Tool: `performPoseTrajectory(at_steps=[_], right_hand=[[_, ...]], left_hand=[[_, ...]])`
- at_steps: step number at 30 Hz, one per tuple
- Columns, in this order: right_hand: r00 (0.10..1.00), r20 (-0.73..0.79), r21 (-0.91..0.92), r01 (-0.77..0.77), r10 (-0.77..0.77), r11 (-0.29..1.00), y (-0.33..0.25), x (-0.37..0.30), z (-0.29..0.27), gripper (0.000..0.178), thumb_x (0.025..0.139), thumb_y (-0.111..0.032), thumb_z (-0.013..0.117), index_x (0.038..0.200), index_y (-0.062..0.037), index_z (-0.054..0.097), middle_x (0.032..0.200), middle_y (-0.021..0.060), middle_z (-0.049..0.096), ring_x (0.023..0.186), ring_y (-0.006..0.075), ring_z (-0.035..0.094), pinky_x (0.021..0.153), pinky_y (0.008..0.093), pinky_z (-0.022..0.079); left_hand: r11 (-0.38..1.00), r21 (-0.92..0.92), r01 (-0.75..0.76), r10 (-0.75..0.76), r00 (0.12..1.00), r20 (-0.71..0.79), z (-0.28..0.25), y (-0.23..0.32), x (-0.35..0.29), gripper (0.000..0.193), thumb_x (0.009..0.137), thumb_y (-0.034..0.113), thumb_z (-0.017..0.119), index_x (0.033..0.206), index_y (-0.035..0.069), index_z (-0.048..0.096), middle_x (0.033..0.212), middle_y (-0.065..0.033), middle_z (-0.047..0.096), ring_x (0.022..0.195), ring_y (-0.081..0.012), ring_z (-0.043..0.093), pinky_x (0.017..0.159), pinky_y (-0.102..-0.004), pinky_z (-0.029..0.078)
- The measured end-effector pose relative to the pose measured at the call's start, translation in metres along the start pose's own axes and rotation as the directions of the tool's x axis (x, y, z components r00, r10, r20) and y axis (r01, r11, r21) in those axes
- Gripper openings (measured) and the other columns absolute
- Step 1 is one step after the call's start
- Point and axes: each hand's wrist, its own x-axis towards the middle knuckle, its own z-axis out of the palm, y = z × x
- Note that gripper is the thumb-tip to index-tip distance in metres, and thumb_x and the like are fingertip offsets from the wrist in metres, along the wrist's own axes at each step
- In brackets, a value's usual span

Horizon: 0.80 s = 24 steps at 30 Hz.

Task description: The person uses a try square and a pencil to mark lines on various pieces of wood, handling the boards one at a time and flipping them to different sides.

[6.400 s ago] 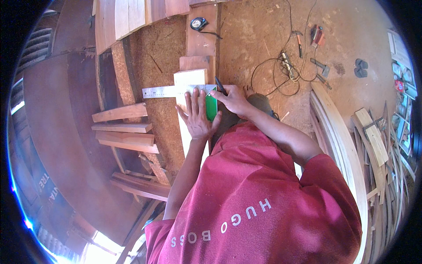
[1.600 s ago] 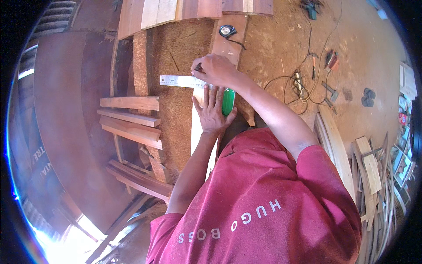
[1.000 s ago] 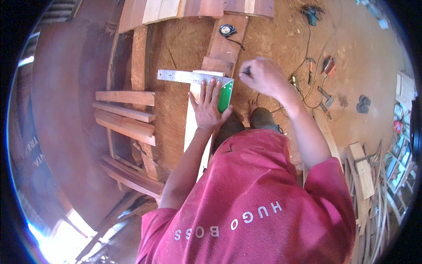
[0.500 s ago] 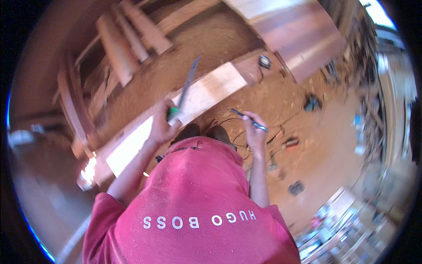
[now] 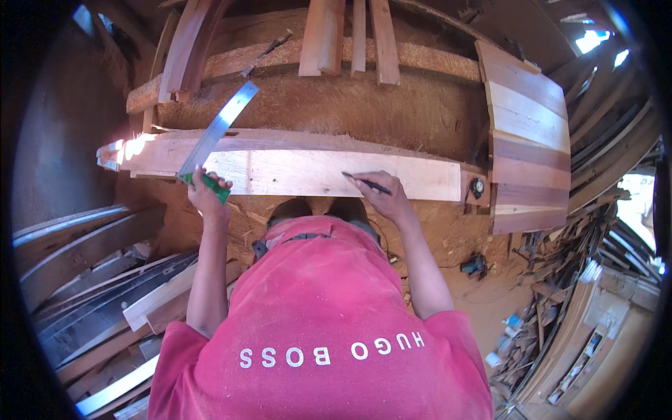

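A long pale wooden plank [image 5: 308, 171] lies crosswise in front of me on sawdust-covered ground. My left hand [image 5: 204, 194] grips the green handle of a try square [image 5: 218, 129] at the plank's near edge. Its metal blade slants up and away across the plank's left part. My right hand [image 5: 386, 197] holds a dark pencil [image 5: 365, 183], with the tip resting on the plank right of its middle. My red shirt hides the ground below the plank's near edge.
A small round tape measure [image 5: 477, 187] sits at the plank's right end. Curved reddish boards [image 5: 525, 133] lean at the right, and more boards [image 5: 350, 35] lie at the top. Long strips [image 5: 91, 280] are stacked at lower left. A dark tool [image 5: 476, 266] and offcuts lie at right.
The view has swung round, so the plank now runs crosswise. The square came off flat across the plank and is held slanted at its left part. My right hand brought the pencil onto the plank.
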Motion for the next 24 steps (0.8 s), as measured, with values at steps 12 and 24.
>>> performPoseTrajectory(at_steps=[12,24], right_hand=[[1.0,0.026,-0.215,-0.008,0.014,0.977,0.051,0.035,-0.078,0.031,0.092,-0.026,0.068,0.12,-0.0142,0.072,0.114,0.0157,0.068,0.105,0.0365,0.066,0.09,0.044,0.055],[0.919,0.389,-0.55,0.29,-0.068,0.783,0.07,0.024,-0.096,0.131,0.059,-0.06,0.09,0.158,-0.0008,0.027,0.147,0.0246,0.048,0.135,0.0418,0.049,0.107,0.0494,0.047]], left_hand=[[0.995,-0.063,0.074,-0.091,0.935,-0.344,-0.037,-0.067,-0.009,0.037,0.098,0.042,0.07,0.109,0.007,0.067,0.094,-0.0015,0.064,0.08,-0.0162,0.062,0.068,-0.0341,0.053],[0.949,0.293,0.115,0.126,0.715,-0.688,-0.007,-0.074,-0.02,0.057,0.089,0.036,0.081,0.12,-0.01,0.067,0.117,-0.0155,0.069,0.095,-0.0262,0.064,0.081,-0.0403,0.055]])
